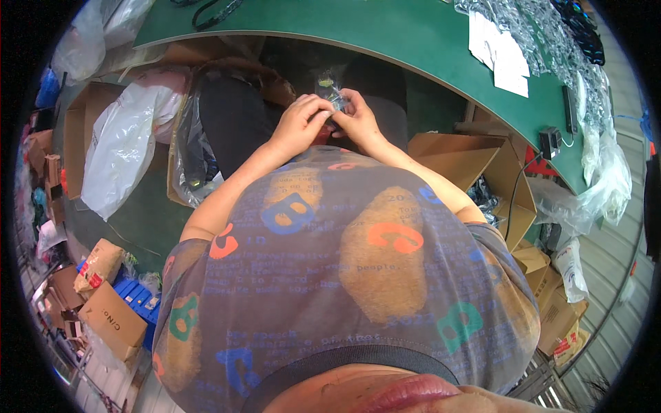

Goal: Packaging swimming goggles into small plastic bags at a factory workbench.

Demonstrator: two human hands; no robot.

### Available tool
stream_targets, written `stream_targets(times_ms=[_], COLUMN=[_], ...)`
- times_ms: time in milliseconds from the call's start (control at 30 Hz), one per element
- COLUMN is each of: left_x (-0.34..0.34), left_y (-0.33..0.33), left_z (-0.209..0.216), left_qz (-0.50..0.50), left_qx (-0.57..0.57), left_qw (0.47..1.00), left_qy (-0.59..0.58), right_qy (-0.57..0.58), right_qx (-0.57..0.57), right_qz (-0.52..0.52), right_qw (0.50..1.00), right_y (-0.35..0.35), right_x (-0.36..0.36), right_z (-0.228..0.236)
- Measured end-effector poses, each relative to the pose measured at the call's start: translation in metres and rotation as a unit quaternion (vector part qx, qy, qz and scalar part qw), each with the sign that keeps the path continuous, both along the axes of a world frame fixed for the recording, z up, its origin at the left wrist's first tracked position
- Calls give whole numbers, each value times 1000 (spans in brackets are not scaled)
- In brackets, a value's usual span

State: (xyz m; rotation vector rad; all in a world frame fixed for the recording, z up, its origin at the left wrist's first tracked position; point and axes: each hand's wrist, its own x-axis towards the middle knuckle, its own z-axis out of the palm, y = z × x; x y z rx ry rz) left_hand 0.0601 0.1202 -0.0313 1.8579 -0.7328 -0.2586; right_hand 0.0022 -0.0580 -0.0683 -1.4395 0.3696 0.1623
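Note:
Over my lap, just short of the green table's edge, both hands meet around a small clear plastic bag (326, 85). Something small and yellowish-green shows inside its upper end; its kind is too small to tell. My left hand (303, 117) has its fingers curled and pressed to the bag's near left side. From the right, my right hand (356, 118) pinches the same bag, thumb toward the left hand. The lower part of the bag is hidden behind the fingers.
A green table (413, 48) curves across the top, bearing white paper sheets (497, 51) and a pile of clear bags (537, 38). Left of my legs stands an open carton with a white plastic bag (124, 148). Another open carton (454, 155) stands at right.

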Motion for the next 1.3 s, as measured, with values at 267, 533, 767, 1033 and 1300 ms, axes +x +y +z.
stream_targets(times_ms=[267, 533, 767, 1033, 1300], left_x=[-7, -8, -1, -10, -13], left_y=[-15, -12, -18, 1, 22], left_z=[-3, -5, 4, -13, 50], left_qz=[-26, -18, 34, 16, -74], left_qx=[53, 101, 29, 94, -139], left_qw=[993, 987, 991, 995, 855], left_qy=[-100, -124, -128, -17, 494], right_qy=[39, -35, -240, -65, -24], right_qx=[7, -272, -482, -429, 101], right_qz=[-113, 6, 22, 191, 202], right_qw=[993, 962, 842, 881, 974], right_y=[11, 0, -23, -29, -39], right_x=[9, 6, 10, -14, 7], right_z=[-8, 2, 27, 54, 131])
